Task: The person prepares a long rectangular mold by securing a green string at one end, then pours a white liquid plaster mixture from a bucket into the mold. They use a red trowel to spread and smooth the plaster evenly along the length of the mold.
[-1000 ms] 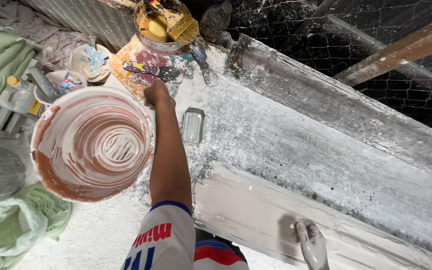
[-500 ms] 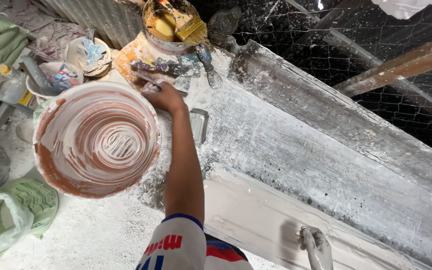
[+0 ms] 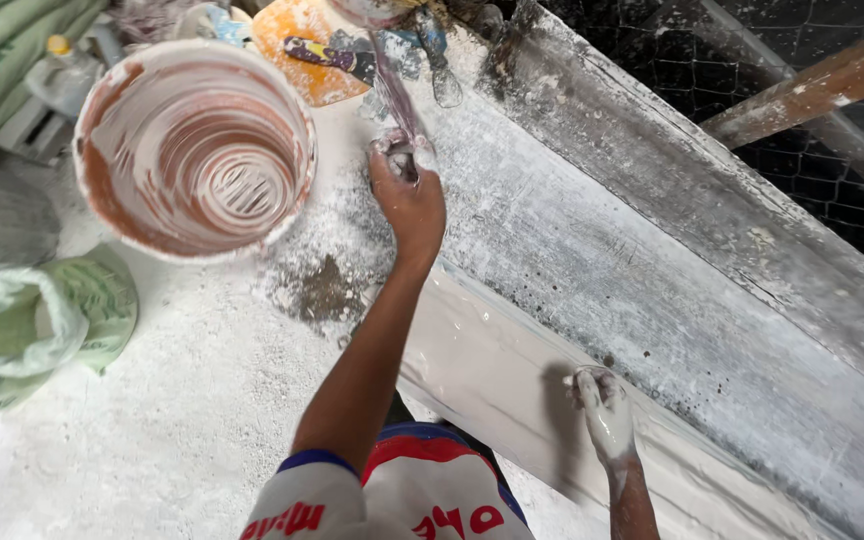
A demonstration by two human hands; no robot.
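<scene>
My left hand [image 3: 407,200] reaches forward and closes on a small plaster-caked metal tool [image 3: 399,150] lying on the dusty grey ledge [image 3: 652,250]. A blurred pinkish streak runs up from the tool. My right hand [image 3: 604,410], coated in white paste, presses with curled fingers on the wet white lower band [image 3: 492,370] of the ledge. Whether it holds anything is hidden. A big bucket [image 3: 304,140] smeared white and red-brown inside stands just left of my left hand.
A green-white sack [image 3: 37,330] lies at the left on the powdery floor. An orange board [image 3: 302,25] carries a dark-handled scraper [image 3: 327,55] at the top. Wire mesh [image 3: 812,190] and a wooden beam [image 3: 812,85] lie beyond the ledge on the right.
My left hand has moved from the bucket's far rim down onto the metal tool and gripped it. The view has shifted closer. My right hand stays on the white band.
</scene>
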